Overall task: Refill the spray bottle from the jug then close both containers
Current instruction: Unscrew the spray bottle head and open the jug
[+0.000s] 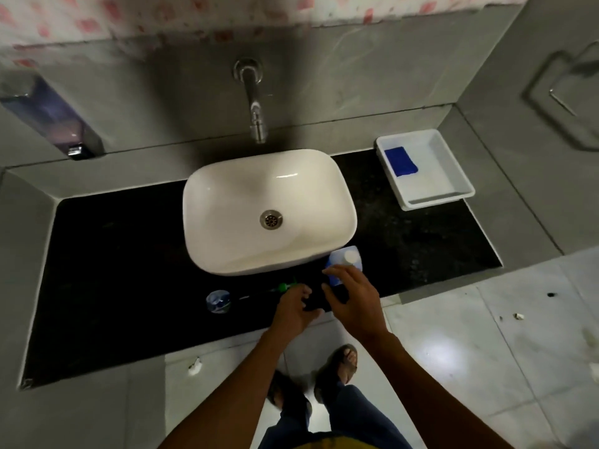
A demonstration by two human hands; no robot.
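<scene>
**Ana:** Both forearms reach up from the bottom of the frame. Right hand [355,301] has its grip spread and rests just beside the jug [344,264], at the lower right of the sink [269,210]. I see a white cap on the jug.

**Ben:** And the left hand [293,307]?

**Ana:** Also spread, holding nothing, near the green sprayer head [285,287]. The spray bottle [218,301] stands open at the lower centre, apart from both hands.

**Ben:** What may go wrong?

**Ana:** I think the bottle mouth is narrow, so liquid can spill on the desk [113,270]. The bottle is near the front edge and a bump could push it to the tiled floor [470,335].

**Ben:** The room?

**Ana:** Dim. Black desk, grey walls, a tap [256,102] above, a white tray [424,170] in the upper right.
</scene>
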